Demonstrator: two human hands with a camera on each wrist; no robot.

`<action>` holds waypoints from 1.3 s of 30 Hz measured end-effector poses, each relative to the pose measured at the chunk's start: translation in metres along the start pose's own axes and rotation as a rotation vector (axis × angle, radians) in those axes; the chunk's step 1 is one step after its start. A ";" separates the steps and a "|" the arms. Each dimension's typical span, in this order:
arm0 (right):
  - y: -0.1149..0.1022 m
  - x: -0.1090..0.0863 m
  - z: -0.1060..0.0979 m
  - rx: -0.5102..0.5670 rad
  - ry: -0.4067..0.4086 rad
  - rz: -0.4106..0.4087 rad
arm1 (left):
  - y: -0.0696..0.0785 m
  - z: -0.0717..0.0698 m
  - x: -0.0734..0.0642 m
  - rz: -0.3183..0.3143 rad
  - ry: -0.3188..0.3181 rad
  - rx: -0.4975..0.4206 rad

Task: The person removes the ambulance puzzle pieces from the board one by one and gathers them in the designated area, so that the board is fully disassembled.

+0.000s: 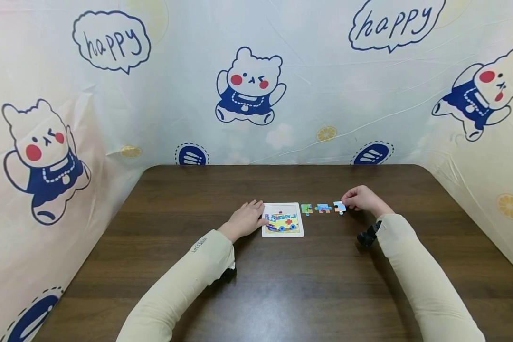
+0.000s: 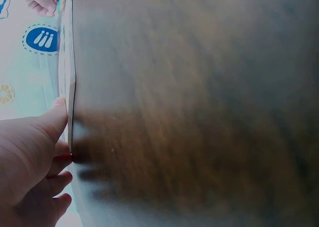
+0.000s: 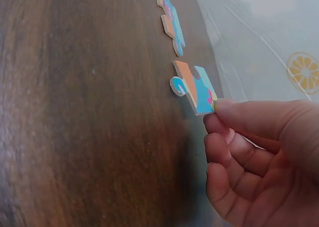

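Observation:
A white-bordered puzzle board (image 1: 282, 234) with a yellow ambulance picture lies flat on the table. My left hand (image 1: 244, 220) rests at its left edge, the thumb reaching over the border and the fingers stretched forward. In the left wrist view, the thumb of the left hand (image 2: 30, 162) touches the board's thin edge (image 2: 70, 82). My right hand (image 1: 363, 198) pinches a light-blue and orange puzzle piece (image 1: 339, 207) between thumb and fingers at one corner. The right wrist view shows this puzzle piece (image 3: 199, 90) slightly tilted, close over the table.
Between the board and the held piece, a green puzzle piece (image 1: 306, 209) and a blue and orange puzzle piece (image 1: 323, 208) lie in a row. The brown wooden table (image 1: 282, 280) ends at a printed cloth backdrop (image 1: 171, 95).

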State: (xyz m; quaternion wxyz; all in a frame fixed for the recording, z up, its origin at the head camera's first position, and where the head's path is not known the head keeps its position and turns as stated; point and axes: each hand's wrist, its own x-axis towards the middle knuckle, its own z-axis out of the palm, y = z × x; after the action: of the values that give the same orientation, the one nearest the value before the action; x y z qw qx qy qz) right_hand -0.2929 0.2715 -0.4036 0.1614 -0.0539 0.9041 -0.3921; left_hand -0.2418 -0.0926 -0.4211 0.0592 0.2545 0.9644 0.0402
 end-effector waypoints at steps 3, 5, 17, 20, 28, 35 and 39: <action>0.001 0.001 0.001 -0.017 0.003 -0.003 | 0.000 0.001 0.000 0.000 0.004 -0.008; 0.001 0.002 0.001 -0.023 0.008 -0.003 | 0.000 0.001 0.000 0.000 0.008 -0.016; 0.001 0.002 0.001 -0.043 0.015 -0.006 | 0.001 0.001 -0.002 0.002 0.027 -0.029; 0.000 0.001 0.001 -0.048 0.012 -0.001 | 0.001 0.000 -0.002 0.005 0.031 -0.031; 0.000 0.001 0.001 -0.046 0.011 -0.008 | 0.000 -0.001 -0.002 0.021 0.016 -0.020; 0.002 0.001 0.001 -0.048 0.015 -0.030 | -0.001 -0.001 -0.002 0.025 -0.003 -0.035; 0.002 0.002 0.000 -0.049 0.013 -0.033 | -0.002 -0.001 -0.002 0.029 -0.018 -0.046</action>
State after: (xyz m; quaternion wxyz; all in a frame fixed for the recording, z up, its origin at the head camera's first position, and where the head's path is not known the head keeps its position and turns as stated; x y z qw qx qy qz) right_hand -0.2943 0.2723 -0.4059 0.1479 -0.0701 0.9134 -0.3726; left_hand -0.2414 -0.0957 -0.4199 0.0731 0.2674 0.9589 0.0609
